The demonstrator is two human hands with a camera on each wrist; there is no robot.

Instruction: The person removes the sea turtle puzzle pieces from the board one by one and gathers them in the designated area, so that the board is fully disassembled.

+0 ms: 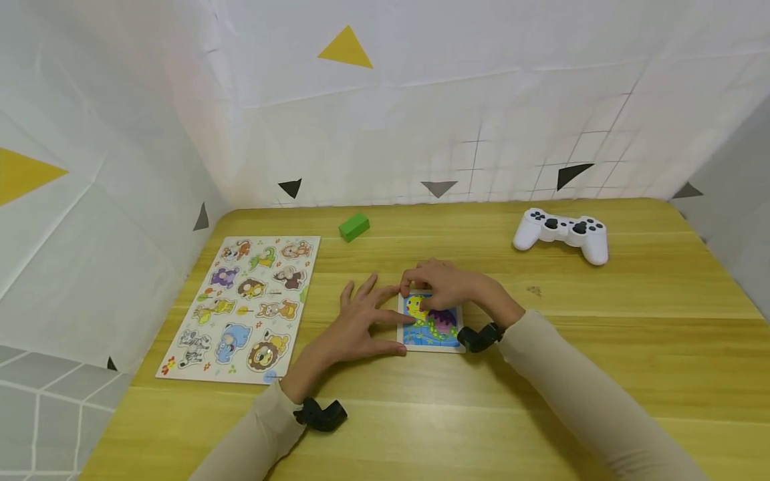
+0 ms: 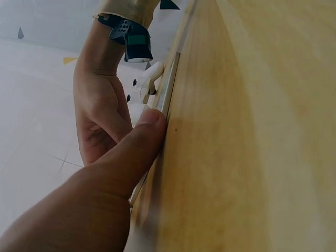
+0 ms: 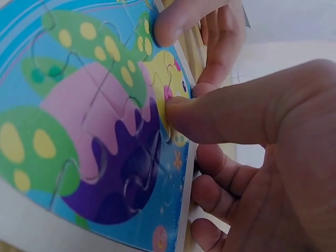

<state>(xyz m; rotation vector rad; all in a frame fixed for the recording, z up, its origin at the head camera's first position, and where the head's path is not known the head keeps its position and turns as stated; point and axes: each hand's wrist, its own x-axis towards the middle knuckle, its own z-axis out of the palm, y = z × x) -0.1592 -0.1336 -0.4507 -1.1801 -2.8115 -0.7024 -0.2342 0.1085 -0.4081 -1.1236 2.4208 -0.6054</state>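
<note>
A small jigsaw puzzle [image 1: 430, 339] of a yellow, green and purple dinosaur lies flat on the table in the head view, its pieces fitted in a pale frame. My right hand [image 1: 442, 284] holds it at the far edge. In the right wrist view the thumb [image 3: 191, 118] presses on the dinosaur's face, with the other fingers curled at the puzzle's edge. From the left, my left hand [image 1: 363, 324] reaches in with fingers spread. Its index finger lies over the puzzle's left part, and its thumb [image 2: 149, 123] touches the near left side.
An animal peg board [image 1: 240, 321] lies to the left on the wooden table [image 1: 511, 414]. Towards the back are a green block [image 1: 354, 227] and, at right, a white game controller [image 1: 562, 234]. White patterned sheeting [image 1: 421, 120] rises behind the table.
</note>
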